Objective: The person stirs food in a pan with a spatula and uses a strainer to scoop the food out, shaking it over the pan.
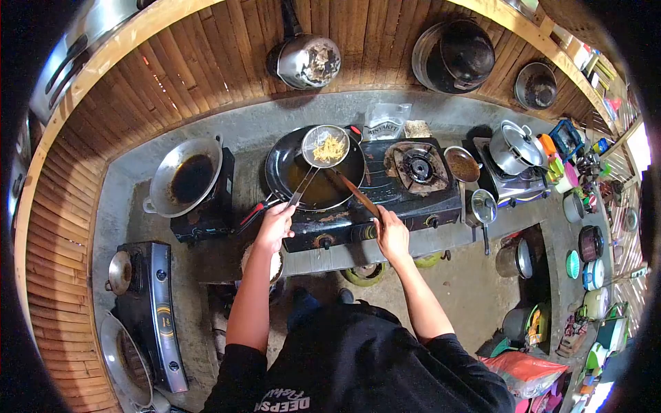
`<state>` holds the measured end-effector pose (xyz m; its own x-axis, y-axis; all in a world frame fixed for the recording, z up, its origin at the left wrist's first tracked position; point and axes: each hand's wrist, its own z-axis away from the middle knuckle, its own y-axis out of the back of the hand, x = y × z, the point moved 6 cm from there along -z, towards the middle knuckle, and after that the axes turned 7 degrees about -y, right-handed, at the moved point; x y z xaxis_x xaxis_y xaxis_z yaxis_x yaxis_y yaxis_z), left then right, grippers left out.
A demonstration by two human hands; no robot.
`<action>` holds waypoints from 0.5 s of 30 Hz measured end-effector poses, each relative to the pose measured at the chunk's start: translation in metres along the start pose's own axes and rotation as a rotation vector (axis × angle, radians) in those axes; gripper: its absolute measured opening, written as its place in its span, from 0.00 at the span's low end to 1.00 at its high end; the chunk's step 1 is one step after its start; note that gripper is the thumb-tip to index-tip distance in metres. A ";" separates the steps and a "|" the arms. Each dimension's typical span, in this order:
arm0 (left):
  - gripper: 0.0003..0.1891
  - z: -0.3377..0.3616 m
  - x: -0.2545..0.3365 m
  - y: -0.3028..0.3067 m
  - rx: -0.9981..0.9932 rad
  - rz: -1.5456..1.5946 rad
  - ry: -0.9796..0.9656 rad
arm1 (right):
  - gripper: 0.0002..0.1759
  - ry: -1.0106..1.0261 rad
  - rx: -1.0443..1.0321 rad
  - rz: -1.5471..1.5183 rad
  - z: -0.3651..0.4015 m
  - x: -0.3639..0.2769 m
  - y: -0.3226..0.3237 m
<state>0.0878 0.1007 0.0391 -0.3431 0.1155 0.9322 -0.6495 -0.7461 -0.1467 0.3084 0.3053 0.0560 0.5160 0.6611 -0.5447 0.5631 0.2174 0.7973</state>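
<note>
My left hand [275,228] is closed around the handle of a wire strainer [301,186], whose basket hangs over a dark frying pan [281,155]. Pale yellow fried strips [328,149] lie in the strainer's mesh. Brownish oil [322,191] covers the pan's bottom. In my right hand [392,235] is a brown wooden spatula [359,195], its far end reaching over the oil beside the strainer. The pan sits on the left burner of a black two-burner gas stove [375,165], and its red-and-black handle [253,212] points toward my left hand.
Left of the stove stands a wok [162,175] with dark liquid. The stove's right burner [421,167] bears no pan. Farther right are a strainer-like pan [462,165], a small lidded saucepan [483,206] and a silver pot [513,151]. Blackened pots [456,58] hang on the bamboo wall.
</note>
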 end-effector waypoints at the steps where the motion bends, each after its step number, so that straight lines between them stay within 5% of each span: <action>1: 0.09 -0.001 0.000 0.001 0.003 -0.007 0.001 | 0.19 -0.005 0.002 0.002 -0.001 -0.001 0.001; 15: 0.09 -0.002 0.010 0.000 -0.018 -0.027 -0.016 | 0.19 0.033 0.037 0.013 0.001 0.000 0.001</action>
<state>0.0830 0.1031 0.0479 -0.3148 0.1244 0.9410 -0.6704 -0.7309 -0.1276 0.3097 0.3048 0.0560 0.5023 0.6870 -0.5251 0.5802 0.1826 0.7938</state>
